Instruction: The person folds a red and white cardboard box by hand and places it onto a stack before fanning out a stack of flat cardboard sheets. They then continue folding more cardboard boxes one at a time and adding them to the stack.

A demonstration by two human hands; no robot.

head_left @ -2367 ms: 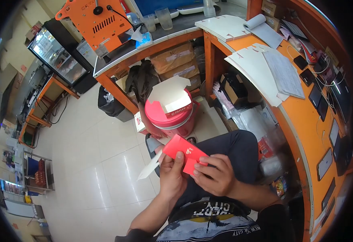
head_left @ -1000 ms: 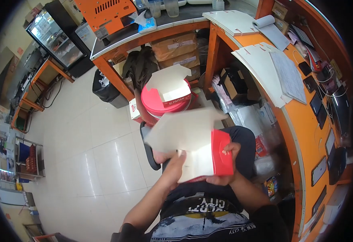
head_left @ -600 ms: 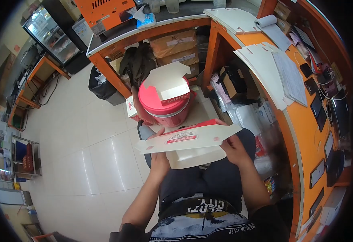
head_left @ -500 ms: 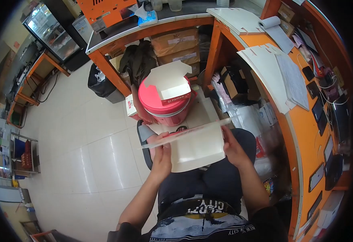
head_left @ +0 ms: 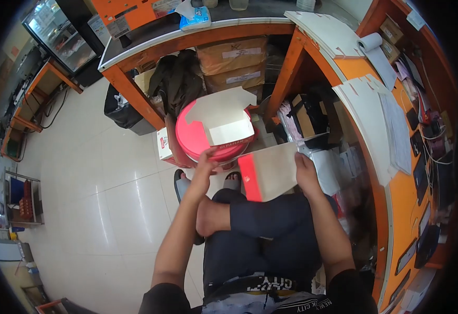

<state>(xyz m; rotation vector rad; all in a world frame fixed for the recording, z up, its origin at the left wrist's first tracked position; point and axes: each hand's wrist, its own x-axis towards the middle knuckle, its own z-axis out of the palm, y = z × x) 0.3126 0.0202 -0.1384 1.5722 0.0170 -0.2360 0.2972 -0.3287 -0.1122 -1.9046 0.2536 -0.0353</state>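
Note:
My right hand point(head_left: 307, 175) grips the right side of a folded cardboard food box point(head_left: 276, 170), plain pale inside with a red panel at its left end. The box is tilted above my lap. My left hand point(head_left: 204, 170) is off that box, its fingers apart and holding nothing, close to the front of the red lidded bucket point(head_left: 190, 128). On the bucket's lid stands a second food box point(head_left: 229, 131), white inside, its flap raised and red lettering along its front edge.
Flat white cardboard sheets point(head_left: 367, 110) are stacked on the orange counter point(head_left: 396, 230) at right, beside several phones. A black-lined bin point(head_left: 122, 115) stands left of the bucket. Taped brown cartons point(head_left: 234, 57) sit under the desk. Plastic-wrapped packs point(head_left: 325, 167) lie beneath the counter.
My left hand has let go of the held box and moved up toward the bucket. The box has turned in my right hand, showing its red end. The view has shifted slightly.

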